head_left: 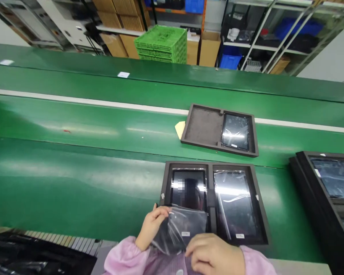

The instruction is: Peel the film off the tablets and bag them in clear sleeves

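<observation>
My left hand (pixel 151 227) grips the upper left corner of a dark screen panel in a clear plastic bag (pixel 180 229), which has a small white label. My right hand (pixel 213 254) rests at the bag's lower edge, with its fingers on the plastic. Just beyond both hands lies a black foam tray (pixel 210 165) with two compartments. A glossy dark panel (pixel 188 189) sits in its left compartment, its lower part hidden by the bag. A panel wrapped in clear plastic (pixel 235 202) fills the right compartment.
The hands work at a green conveyor belt (pixel 74 179) with a white stripe. Farther along sits a grey-lined tray (pixel 219 130) holding one panel, and a stack of trays (pixel 322 198) stands at right. Black bags (pixel 31 256) lie at lower left. Shelves, cartons and green crates stand behind.
</observation>
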Action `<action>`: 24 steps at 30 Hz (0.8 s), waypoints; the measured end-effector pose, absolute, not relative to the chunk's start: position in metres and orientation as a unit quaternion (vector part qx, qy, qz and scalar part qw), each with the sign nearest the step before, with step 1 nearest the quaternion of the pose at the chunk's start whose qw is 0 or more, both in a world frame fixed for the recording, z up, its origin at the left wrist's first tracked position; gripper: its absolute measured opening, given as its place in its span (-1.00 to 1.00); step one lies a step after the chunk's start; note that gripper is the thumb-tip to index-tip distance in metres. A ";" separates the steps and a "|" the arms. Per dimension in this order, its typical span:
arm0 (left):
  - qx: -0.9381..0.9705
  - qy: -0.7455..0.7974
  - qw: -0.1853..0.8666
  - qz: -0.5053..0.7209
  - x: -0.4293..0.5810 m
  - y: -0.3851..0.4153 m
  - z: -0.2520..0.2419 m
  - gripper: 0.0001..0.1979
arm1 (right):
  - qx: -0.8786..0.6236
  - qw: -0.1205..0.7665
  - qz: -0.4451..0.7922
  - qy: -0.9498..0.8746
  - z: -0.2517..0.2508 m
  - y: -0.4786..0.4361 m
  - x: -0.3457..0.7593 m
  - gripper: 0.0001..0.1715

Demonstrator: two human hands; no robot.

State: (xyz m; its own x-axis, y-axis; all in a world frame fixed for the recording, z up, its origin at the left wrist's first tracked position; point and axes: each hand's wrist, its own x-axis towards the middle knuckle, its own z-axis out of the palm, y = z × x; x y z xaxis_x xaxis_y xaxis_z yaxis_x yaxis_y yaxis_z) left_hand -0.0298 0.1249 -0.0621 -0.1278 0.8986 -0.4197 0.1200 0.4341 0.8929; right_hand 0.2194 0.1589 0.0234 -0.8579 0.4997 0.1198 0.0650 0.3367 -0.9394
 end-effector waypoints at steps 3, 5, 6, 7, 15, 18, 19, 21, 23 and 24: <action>0.415 0.638 0.555 0.336 -0.037 0.117 -0.062 -0.73 | -0.321 0.307 0.559 -0.700 0.010 0.155 0.248 -0.66; 0.375 0.632 0.582 0.349 -0.036 0.115 -0.064 -0.81 | -0.413 0.309 0.430 -0.741 -0.010 0.161 0.263 -0.69; 0.363 0.629 0.591 0.350 -0.034 0.116 -0.066 -0.79 | -0.411 0.282 0.369 -0.785 -0.021 0.164 0.267 -0.66; 0.368 0.628 0.592 0.347 -0.032 0.120 -0.067 -0.68 | -0.379 0.247 0.329 -0.829 -0.031 0.164 0.269 -0.62; 0.686 0.608 0.372 0.148 -0.032 0.188 -0.067 -0.30 | -0.226 0.092 0.224 -0.944 -0.047 0.173 0.251 -0.50; 0.715 0.590 0.359 0.111 -0.040 0.198 -0.066 -0.33 | -0.263 0.083 0.202 -0.940 -0.042 0.200 0.243 -0.69; 0.713 0.590 0.362 0.110 -0.041 0.199 -0.066 -0.35 | -0.281 0.099 0.228 -0.927 -0.041 0.211 0.240 -0.78; 0.712 0.592 0.363 0.107 -0.042 0.199 -0.066 -0.37 | -0.322 0.138 0.294 -0.889 -0.044 0.231 0.231 -0.84; 0.707 0.595 0.366 0.106 -0.041 0.200 -0.067 -0.37 | -0.378 0.171 0.333 -0.847 -0.052 0.252 0.223 -0.84; 0.705 0.598 0.367 0.107 -0.041 0.201 -0.067 -0.37 | -0.407 0.182 0.337 -0.829 -0.058 0.262 0.220 -0.82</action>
